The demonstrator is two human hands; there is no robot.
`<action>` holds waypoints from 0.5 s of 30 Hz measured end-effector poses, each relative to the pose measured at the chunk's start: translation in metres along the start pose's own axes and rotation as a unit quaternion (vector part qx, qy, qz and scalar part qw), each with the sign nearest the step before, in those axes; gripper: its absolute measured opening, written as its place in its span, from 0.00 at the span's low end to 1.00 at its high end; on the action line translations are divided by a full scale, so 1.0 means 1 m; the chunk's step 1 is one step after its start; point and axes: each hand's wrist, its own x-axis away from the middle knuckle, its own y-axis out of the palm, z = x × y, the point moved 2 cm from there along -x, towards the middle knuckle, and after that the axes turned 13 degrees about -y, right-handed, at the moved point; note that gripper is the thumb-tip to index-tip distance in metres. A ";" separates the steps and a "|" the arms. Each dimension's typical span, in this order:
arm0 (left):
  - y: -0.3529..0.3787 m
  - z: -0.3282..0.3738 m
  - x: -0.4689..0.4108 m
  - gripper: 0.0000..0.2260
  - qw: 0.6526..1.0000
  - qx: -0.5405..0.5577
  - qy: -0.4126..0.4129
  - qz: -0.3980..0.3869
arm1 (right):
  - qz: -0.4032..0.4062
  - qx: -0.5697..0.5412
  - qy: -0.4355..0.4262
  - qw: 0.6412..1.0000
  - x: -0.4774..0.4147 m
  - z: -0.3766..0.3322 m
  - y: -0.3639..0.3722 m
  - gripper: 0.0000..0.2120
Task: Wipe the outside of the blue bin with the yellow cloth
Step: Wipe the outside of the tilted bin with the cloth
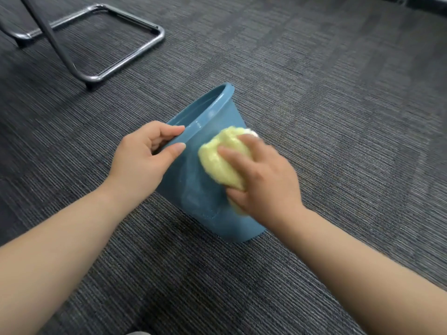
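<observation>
Tilted blue bin [200, 189], rim pinched by left hand [142, 155]; right hand [263, 180] fingers apparently grip yellow cloth [220, 163].

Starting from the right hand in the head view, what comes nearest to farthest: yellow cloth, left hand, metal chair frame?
1. yellow cloth: bunched in the grip of the right hand.
2. left hand: just to the left, pinching the rim of the blue bin.
3. metal chair frame: far off, upper left on the carpet.

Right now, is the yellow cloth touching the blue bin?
Touching. The head view shows the right hand pressing the bunched yellow cloth flat against the blue bin, with no gap between them.
</observation>
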 end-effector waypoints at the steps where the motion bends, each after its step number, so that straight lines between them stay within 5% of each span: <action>1: -0.001 0.000 0.000 0.16 1.000 -0.001 -0.001 0.003 | -0.015 0.009 -0.036 0.999 0.001 -0.006 0.002 0.29; 4: -0.002 0.000 0.000 0.16 1.000 0.005 -0.004 0.003 | -0.044 0.020 -0.075 0.996 0.003 -0.005 0.003 0.30; 10: 0.000 0.002 -0.001 0.16 1.000 0.011 -0.005 0.003 | -0.011 -0.012 0.134 0.991 0.006 0.047 0.003 0.24; 15: 0.003 0.003 -0.001 0.16 1.000 0.008 0.005 0.003 | 0.004 -0.005 0.075 0.997 0.014 0.027 0.005 0.26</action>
